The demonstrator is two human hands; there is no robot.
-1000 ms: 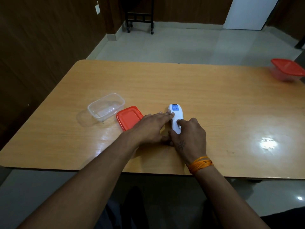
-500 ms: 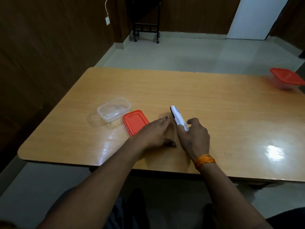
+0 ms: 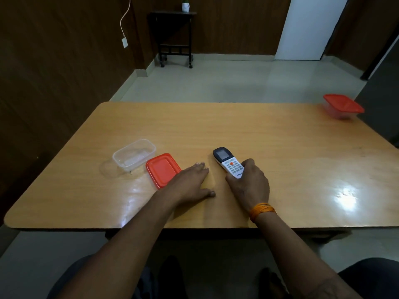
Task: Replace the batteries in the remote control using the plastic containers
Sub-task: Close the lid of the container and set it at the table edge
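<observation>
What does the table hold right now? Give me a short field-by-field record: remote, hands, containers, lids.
remote: white remote control with dark screen, buttons facing up, far end near the wooden table
right hand: right hand gripping the remote's near end
left hand: left hand flat on the table, holding nothing
open container: clear plastic container, lid off, contents unclear
loose lid: red plastic lid lying beside the open container
far container: clear container with red lid on, at the table's far right corner
batteries: none visible
</observation>
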